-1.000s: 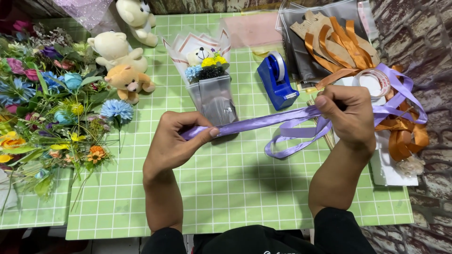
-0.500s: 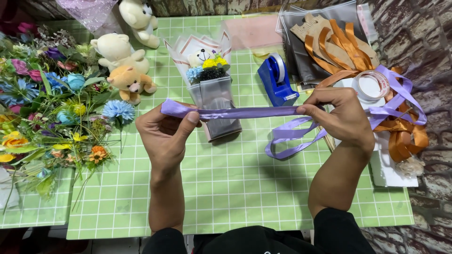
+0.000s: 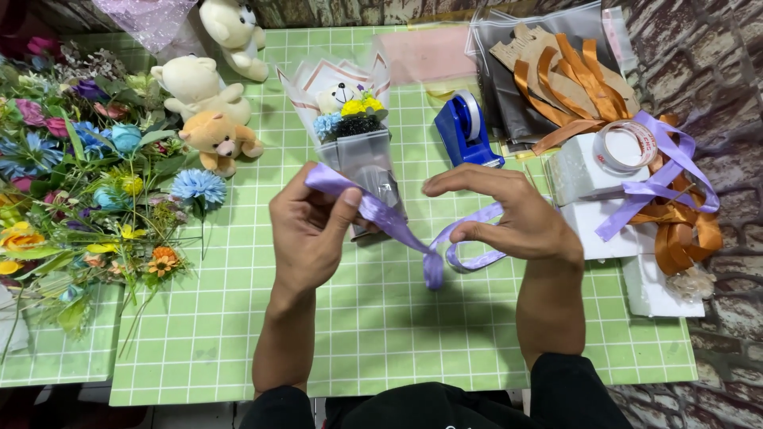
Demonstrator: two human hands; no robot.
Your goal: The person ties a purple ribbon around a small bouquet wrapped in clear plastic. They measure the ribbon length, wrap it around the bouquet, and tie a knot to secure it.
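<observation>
Above the green mat (image 3: pixel 381 334), left hand (image 3: pixel 311 230) and right hand (image 3: pixel 517 218) pinch purple ribbon (image 3: pixel 397 226).

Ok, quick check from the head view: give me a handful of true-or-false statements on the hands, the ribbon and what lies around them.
1. Both hands hold the purple ribbon. True: left hand and right hand each pinch it.
2. The ribbon is pulled straight and taut. False: it sags and loops between the hands.
3. The blue tape dispenser lies beyond the right hand. True.
4. The small bouquet is in the left hand. False: it lies on the green checked mat.
5. The flowers lie on the right. False: left side.
</observation>
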